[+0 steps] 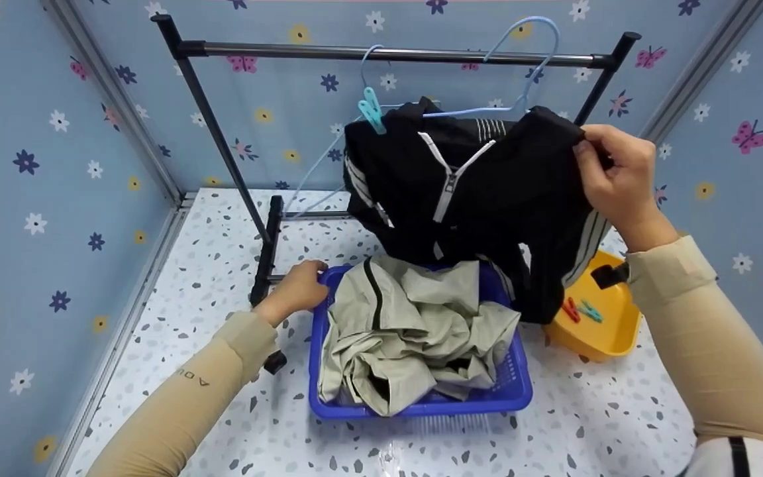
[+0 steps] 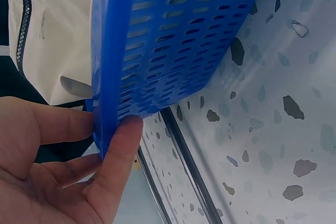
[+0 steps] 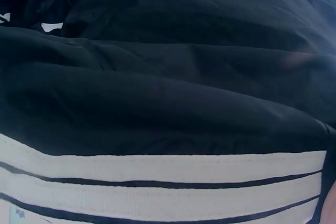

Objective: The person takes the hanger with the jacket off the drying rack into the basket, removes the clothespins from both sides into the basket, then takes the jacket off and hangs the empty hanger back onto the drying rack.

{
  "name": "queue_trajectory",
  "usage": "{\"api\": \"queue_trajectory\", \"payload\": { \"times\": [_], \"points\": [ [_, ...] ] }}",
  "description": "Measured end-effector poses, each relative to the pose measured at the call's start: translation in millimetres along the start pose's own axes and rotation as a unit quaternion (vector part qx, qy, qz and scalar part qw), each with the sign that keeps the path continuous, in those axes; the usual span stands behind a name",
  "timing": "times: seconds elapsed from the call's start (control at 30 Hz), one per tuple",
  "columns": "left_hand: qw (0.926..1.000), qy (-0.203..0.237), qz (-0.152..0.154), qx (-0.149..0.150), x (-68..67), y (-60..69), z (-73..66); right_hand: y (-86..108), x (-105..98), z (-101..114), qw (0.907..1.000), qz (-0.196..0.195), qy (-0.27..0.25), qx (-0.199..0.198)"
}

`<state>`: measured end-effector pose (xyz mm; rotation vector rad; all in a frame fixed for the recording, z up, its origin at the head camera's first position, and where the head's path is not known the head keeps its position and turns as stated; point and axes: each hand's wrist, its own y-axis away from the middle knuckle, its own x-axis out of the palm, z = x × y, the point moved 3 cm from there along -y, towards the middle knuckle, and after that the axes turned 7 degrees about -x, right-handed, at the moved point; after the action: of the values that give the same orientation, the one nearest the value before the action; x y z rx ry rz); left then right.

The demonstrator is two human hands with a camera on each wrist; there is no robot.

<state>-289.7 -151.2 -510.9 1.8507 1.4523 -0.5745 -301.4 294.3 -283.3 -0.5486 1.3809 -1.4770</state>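
Observation:
A black jacket [image 1: 507, 179] with a white zip and white sleeve stripes hangs from a light blue hanger [image 1: 474, 111] on the rack. My right hand [image 1: 623, 175] pinches its shoulder on the right side; the right wrist view shows mostly the dark cloth and striped sleeve [image 3: 173, 169]. A turquoise clothespin [image 1: 371, 111] sits at the other shoulder. My left hand [image 1: 297, 289] grips the far left corner of a blue basket [image 1: 421, 412]; in the left wrist view thumb and fingers [image 2: 118, 161] close round its rim. A crumpled beige garment [image 1: 414, 324] with a dark zip lies inside.
The black metal rack [image 1: 302, 52] stands behind the basket. A second blue hanger [image 1: 315, 169] hangs to the left, partly behind the jacket. At right, a yellow tray [image 1: 610, 344] holds red and turquoise clothespins [image 1: 590, 311]. Flowered walls enclose the speckled surface [image 1: 209, 232].

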Motion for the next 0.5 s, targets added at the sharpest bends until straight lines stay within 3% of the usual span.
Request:
{"api": "queue_trajectory", "payload": {
  "times": [0.2, 0.33, 0.5],
  "points": [
    [0.9992, 0.022, -0.022, 0.026, 0.6, -0.7, 8.4, -7.0, 2.2, 15.2, 0.9993, -0.002, -0.026, 0.027],
    [0.9947, 0.097, 0.009, 0.030, 2.3, 0.3, 17.4, -8.7, 3.7, 24.2, 0.9979, 0.004, -0.054, 0.036],
    [0.9811, 0.178, 0.055, 0.050, 0.1, 3.2, 28.0, -8.4, 3.9, 36.7, 0.9953, 0.024, -0.088, 0.034]
  ]
}}
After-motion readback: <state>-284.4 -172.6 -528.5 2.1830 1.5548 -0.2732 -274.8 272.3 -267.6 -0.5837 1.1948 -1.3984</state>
